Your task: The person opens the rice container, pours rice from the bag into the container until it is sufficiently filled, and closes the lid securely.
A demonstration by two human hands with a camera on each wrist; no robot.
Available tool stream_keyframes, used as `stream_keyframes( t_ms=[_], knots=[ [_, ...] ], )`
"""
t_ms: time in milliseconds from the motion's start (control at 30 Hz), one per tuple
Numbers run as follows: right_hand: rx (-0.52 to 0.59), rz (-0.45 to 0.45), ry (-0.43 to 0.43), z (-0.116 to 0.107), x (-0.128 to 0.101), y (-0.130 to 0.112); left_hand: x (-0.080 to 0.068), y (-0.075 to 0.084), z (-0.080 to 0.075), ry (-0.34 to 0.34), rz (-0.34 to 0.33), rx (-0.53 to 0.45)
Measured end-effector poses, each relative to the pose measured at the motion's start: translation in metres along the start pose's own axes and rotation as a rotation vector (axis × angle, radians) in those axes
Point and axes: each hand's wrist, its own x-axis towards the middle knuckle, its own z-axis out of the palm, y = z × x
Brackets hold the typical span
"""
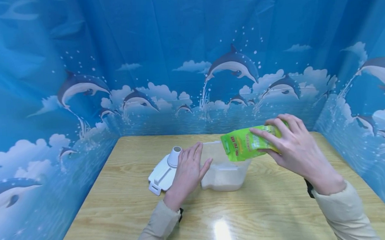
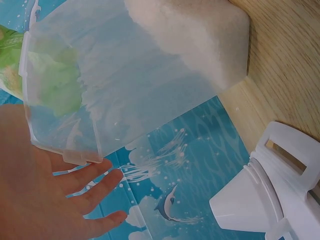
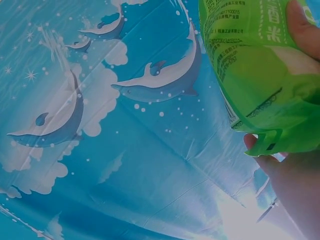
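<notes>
Dolphin-print blue sheeting walls the table on three sides. Farthest left on the table lies a white lid with a round spout standing up from it; in the left wrist view the lid rests flat on the wood with the spout pointing toward the sheeting. Just right of the lid is the left hand, fingers straight and slightly spread, set against the left side of a clear tub. In the left wrist view the open palm lies beside the tub's rim, fingers extended and holding nothing; whether they press the wall or merely sit next to it cannot be told. The tub stands upright near the table's middle with a layer of white grains in its bottom, seen through the wall in the left wrist view as a pale mass. Above the tub's right rim hangs a green bag, tipped on its side with its left end over the opening. The right hand grips the bag from above, fingers curled across its top and thumb beneath. In the right wrist view the bag fills the upper right, printed with small text, with fingertips clamped on it.
</notes>
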Motion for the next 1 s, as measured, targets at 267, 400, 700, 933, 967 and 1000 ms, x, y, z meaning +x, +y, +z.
stream_keyframes(
  t_ms=[267,400,700,933,967,1000],
  knots=[
    [0.002,-0.016,-0.017,0.003,0.008,-0.005,0.0,0.0,0.0,0.007,-0.001,-0.003],
    [0.01,-0.02,-0.021,0.006,0.01,-0.006,0.0,0.0,0.0,0.004,-0.004,-0.01],
    [0.007,-0.066,-0.026,0.013,0.016,-0.008,0.0,0.0,0.001,-0.004,-0.008,-0.013],
    [0.002,-0.122,-0.03,0.017,0.017,-0.01,0.0,0.0,0.001,-0.016,-0.015,-0.008],
    [0.006,-0.124,-0.032,0.017,0.017,-0.01,0.0,0.0,0.0,-0.016,-0.015,-0.007],
    [0.008,-0.126,-0.032,0.018,0.017,-0.01,0.0,0.0,0.0,-0.015,-0.015,-0.005]
  ],
)
